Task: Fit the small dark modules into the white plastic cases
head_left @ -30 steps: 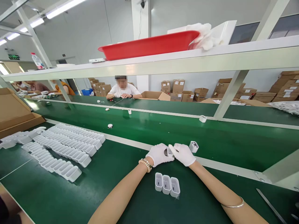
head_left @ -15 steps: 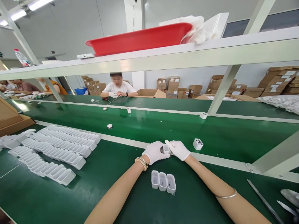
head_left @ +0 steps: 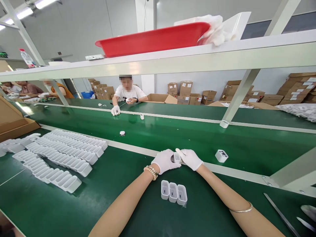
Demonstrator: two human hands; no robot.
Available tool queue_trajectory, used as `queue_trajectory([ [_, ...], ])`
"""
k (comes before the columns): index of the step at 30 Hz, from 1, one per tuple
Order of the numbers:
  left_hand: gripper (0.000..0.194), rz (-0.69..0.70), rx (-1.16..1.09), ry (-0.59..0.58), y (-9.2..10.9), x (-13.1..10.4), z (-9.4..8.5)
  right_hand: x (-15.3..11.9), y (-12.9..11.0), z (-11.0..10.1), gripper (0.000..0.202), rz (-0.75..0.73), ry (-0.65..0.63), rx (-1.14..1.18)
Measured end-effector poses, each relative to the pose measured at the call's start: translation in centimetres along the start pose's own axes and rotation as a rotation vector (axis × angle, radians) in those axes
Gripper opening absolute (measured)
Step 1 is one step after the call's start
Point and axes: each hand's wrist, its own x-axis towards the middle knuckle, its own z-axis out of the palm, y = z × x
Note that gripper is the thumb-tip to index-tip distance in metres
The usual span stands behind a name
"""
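Observation:
Both my hands wear white gloves and meet at the near edge of the green belt. Between them is a small white plastic case [head_left: 176,158], its open top facing me. My left hand [head_left: 165,161] grips it from the left, thumb at the front. Fingers of my right hand [head_left: 190,158] pinch its right side. Just below, three similar open white cases [head_left: 173,192] stand side by side on the green tabletop, each with a small dark slot inside. A bit of clear film sticks out by the rightmost one.
Rows of white cases [head_left: 71,148] fill the left tabletop. Filled cases [head_left: 221,156] and a small white part [head_left: 122,133] sit on the belt [head_left: 158,131]. A shelf [head_left: 158,62] with a red tray [head_left: 153,39] crosses above. Metal tools [head_left: 281,212] lie right. A co-worker [head_left: 128,93] sits opposite.
My hands keep hold of the white case in nearly the same place. Items on the belt have shifted right. The co-worker opposite has reached a gloved hand onto the belt, over a small part.

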Motion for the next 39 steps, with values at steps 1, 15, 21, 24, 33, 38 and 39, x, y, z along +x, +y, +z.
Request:
queue_trajectory([
  [1,0.045,0.000,0.002,0.000,0.0,0.0,0.0,0.0,0.0,0.0,0.058,0.000,0.003,0.001],
  [15,0.043,0.017,0.028,0.001,0.2,0.0,-0.2,-0.1,-0.1,0.0,0.060,-0.017,0.034,-0.025],
  [21,0.042,0.023,0.035,0.003,0.2,-0.1,-0.1,-0.3,-0.6,-0.2,0.066,-0.017,0.050,-0.008],
  [24,0.041,0.019,0.035,0.008,0.2,-0.1,-0.1,-0.4,-0.9,-0.3,0.066,-0.017,0.052,-0.009],
  [33,0.041,0.030,0.040,0.022,0.2,0.0,0.0,-0.4,-1.1,-0.5,0.066,-0.029,0.033,-0.038],
  [38,0.040,0.029,0.028,0.030,0.1,0.0,0.1,-0.3,-1.0,-0.5,0.066,-0.031,0.022,-0.052],
  [39,0.040,0.029,0.026,0.032,0.1,0.1,0.1,-0.3,-1.0,-0.5,0.066,-0.029,0.020,-0.054],
])
